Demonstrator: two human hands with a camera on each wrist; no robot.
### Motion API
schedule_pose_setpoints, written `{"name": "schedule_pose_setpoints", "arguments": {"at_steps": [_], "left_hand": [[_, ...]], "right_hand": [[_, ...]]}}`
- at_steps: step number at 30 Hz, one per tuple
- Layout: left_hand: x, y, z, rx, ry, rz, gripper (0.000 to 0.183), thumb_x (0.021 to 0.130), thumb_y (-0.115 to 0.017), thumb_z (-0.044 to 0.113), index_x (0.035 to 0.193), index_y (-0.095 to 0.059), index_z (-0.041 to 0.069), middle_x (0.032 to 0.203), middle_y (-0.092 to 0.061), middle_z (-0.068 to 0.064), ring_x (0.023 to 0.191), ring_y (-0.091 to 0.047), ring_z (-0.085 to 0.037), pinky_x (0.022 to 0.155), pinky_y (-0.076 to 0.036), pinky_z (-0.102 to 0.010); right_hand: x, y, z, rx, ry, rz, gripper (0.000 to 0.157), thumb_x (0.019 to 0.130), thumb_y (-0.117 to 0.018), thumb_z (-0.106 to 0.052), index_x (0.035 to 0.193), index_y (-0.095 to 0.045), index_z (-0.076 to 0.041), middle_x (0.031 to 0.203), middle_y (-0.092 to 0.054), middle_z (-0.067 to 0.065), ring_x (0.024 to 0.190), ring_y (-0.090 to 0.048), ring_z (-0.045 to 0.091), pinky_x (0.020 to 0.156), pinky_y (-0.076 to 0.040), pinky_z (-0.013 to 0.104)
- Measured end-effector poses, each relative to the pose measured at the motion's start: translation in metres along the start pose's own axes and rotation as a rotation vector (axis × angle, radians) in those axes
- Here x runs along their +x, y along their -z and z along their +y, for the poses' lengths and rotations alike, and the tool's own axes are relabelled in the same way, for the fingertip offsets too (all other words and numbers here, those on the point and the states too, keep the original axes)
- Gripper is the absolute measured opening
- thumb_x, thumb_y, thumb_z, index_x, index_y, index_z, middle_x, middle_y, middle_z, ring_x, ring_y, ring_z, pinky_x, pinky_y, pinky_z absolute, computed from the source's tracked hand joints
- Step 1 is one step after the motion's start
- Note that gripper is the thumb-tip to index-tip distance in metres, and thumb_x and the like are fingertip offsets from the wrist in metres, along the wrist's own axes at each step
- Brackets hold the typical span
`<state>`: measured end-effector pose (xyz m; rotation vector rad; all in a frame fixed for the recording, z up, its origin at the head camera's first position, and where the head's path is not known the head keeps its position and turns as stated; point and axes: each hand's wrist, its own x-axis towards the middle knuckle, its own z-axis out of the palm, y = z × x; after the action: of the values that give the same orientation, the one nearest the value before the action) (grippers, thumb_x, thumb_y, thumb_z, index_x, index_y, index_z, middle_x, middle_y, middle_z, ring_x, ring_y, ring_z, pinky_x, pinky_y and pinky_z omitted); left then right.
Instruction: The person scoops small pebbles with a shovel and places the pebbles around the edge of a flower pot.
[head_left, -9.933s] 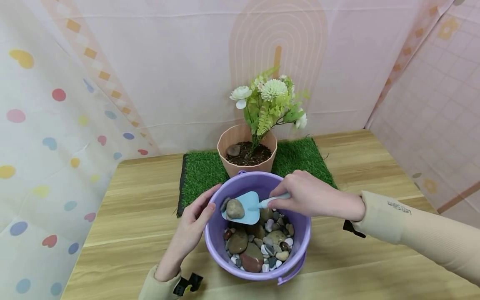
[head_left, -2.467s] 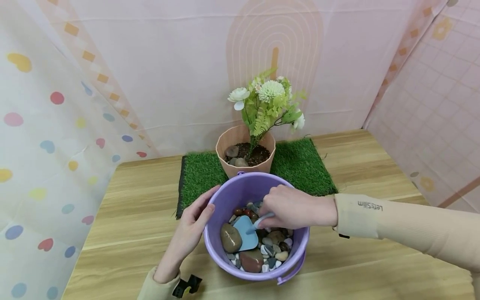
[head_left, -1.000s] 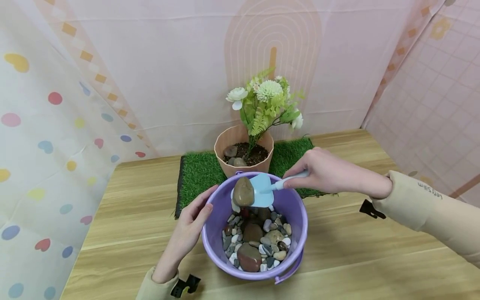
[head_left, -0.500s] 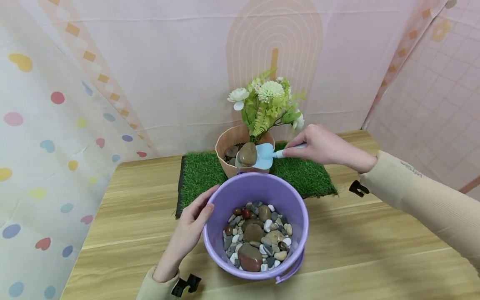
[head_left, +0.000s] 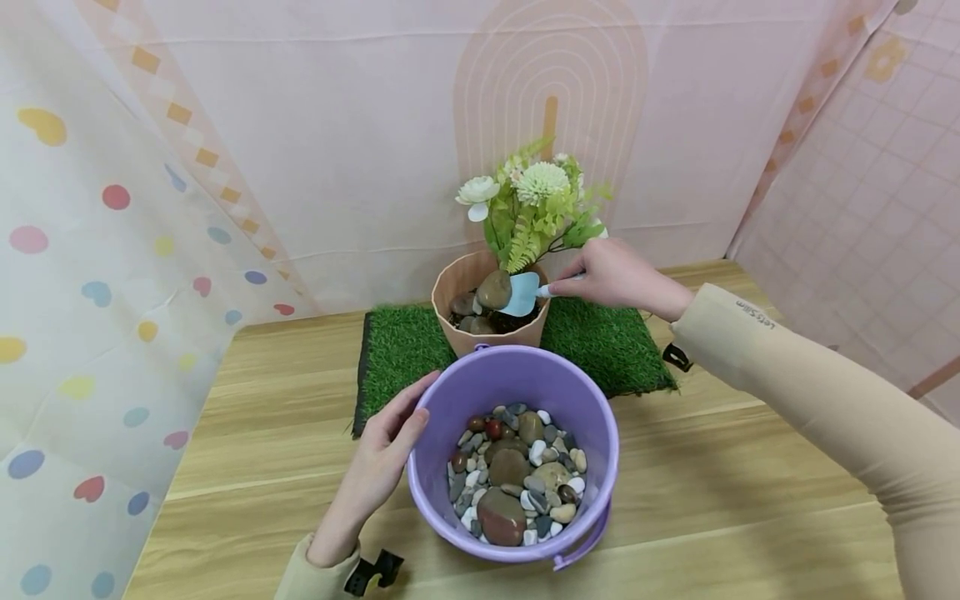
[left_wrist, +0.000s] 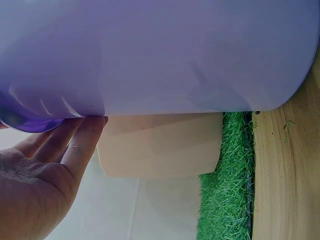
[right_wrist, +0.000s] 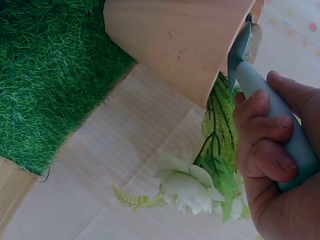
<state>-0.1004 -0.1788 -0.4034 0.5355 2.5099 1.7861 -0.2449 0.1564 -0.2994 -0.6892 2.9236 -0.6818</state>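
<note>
My right hand point(head_left: 618, 275) grips the handle of a small light-blue trowel point(head_left: 522, 294), fingers curled round it in the right wrist view. The trowel's blade is over the peach flowerpot point(head_left: 491, 338), with a large brown stone point(head_left: 494, 290) at its tip. Other stones point(head_left: 480, 325) lie on the dark soil inside the pot, below white flowers point(head_left: 542, 182) and green leaves. My left hand point(head_left: 386, 446) rests against the left side of the purple bucket point(head_left: 420, 492), its fingers extended along the outer wall just under the rim in the left wrist view.
Several pebbles and larger stones point(head_left: 508, 467) cover the bucket's bottom. Its handle point(head_left: 585, 542) hangs at the front right. The pot stands on a green turf mat point(head_left: 397, 350) on the wooden table point(head_left: 285, 400), with patterned cloth point(head_left: 360, 150) behind.
The trowel has scooped a large brown stone from the bucket and carried it back into the pot. Another stone was added to the pot earlier. My left hand has stayed at the bucket.
</note>
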Motion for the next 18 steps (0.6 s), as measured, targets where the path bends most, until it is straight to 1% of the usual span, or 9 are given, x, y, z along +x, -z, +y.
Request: {"name": "schedule_pose_setpoints", "arguments": {"at_steps": [2, 3, 4, 6, 8, 11, 14, 18], "left_hand": [[0.000, 0.000, 0.001, -0.003, -0.002, 0.002, 0.045, 0.112, -0.047, 0.015, 0.156, -0.049, 0.004, 0.157, -0.054, -0.023, 0.125, -0.059, 0.011, 0.100, -0.054, -0.016], [0.000, -0.001, 0.002, -0.006, -0.005, 0.002, 0.045, 0.112, -0.047, 0.014, 0.156, -0.049, 0.004, 0.157, -0.054, -0.023, 0.125, -0.059, 0.010, 0.101, -0.053, -0.016], [0.000, -0.001, 0.002, -0.010, -0.007, 0.003, 0.045, 0.112, -0.048, 0.014, 0.156, -0.050, 0.004, 0.157, -0.054, -0.023, 0.125, -0.059, 0.010, 0.101, -0.053, -0.016], [0.000, -0.002, 0.003, -0.014, -0.008, 0.004, 0.045, 0.112, -0.048, 0.014, 0.156, -0.050, 0.006, 0.156, -0.055, -0.023, 0.125, -0.060, 0.010, 0.101, -0.053, -0.016], [0.000, -0.002, 0.003, -0.016, -0.009, 0.005, 0.045, 0.112, -0.048, 0.014, 0.156, -0.050, 0.006, 0.156, -0.055, -0.023, 0.124, -0.060, 0.009, 0.101, -0.054, -0.016], [0.000, -0.001, 0.002, -0.015, -0.011, 0.008, 0.045, 0.111, -0.048, 0.013, 0.156, -0.050, 0.006, 0.156, -0.056, -0.024, 0.124, -0.060, 0.009, 0.100, -0.054, -0.016], [0.000, -0.001, 0.002, -0.013, -0.014, 0.008, 0.045, 0.111, -0.048, 0.013, 0.156, -0.050, 0.005, 0.156, -0.055, -0.024, 0.124, -0.060, 0.009, 0.101, -0.054, -0.016], [-0.001, 0.001, 0.002, -0.010, -0.016, 0.009, 0.045, 0.111, -0.048, 0.013, 0.156, -0.050, 0.005, 0.156, -0.055, -0.023, 0.124, -0.060, 0.009, 0.101, -0.053, -0.016]], "right_hand": [[0.002, 0.000, -0.001, 0.002, 0.001, -0.009, 0.024, 0.099, -0.073, -0.032, 0.103, -0.086, -0.013, 0.086, -0.082, 0.007, 0.050, -0.042, 0.007, 0.071, -0.050, 0.029], [0.003, 0.000, -0.001, 0.008, -0.002, -0.015, 0.024, 0.099, -0.073, -0.032, 0.104, -0.086, -0.012, 0.090, -0.083, 0.008, 0.050, -0.044, 0.006, 0.072, -0.051, 0.029], [0.003, 0.001, -0.001, 0.013, -0.006, -0.025, 0.024, 0.100, -0.073, -0.031, 0.104, -0.086, -0.012, 0.090, -0.083, 0.009, 0.050, -0.046, 0.007, 0.071, -0.051, 0.029], [0.004, 0.003, 0.001, -0.003, -0.001, -0.044, 0.024, 0.100, -0.072, -0.031, 0.106, -0.086, -0.012, 0.095, -0.084, 0.009, 0.053, -0.053, 0.006, 0.072, -0.052, 0.029], [0.006, 0.006, 0.002, -0.014, 0.010, -0.067, 0.024, 0.100, -0.072, -0.031, 0.109, -0.085, -0.012, 0.096, -0.084, 0.009, 0.056, -0.057, 0.007, 0.071, -0.053, 0.030], [0.009, 0.013, 0.005, -0.049, 0.049, -0.103, 0.024, 0.100, -0.072, -0.030, 0.108, -0.085, -0.011, 0.096, -0.084, 0.009, 0.059, -0.060, 0.007, 0.070, -0.053, 0.029], [0.014, 0.022, 0.006, -0.075, 0.093, -0.148, 0.022, 0.099, -0.073, -0.027, 0.105, -0.085, -0.010, 0.095, -0.084, 0.009, 0.061, -0.059, 0.007, 0.067, -0.051, 0.027], [0.024, 0.035, 0.002, -0.154, 0.169, -0.201, 0.019, 0.098, -0.075, -0.026, 0.099, -0.086, -0.010, 0.087, -0.083, 0.007, 0.058, -0.056, 0.006, 0.063, -0.049, 0.024]]}}
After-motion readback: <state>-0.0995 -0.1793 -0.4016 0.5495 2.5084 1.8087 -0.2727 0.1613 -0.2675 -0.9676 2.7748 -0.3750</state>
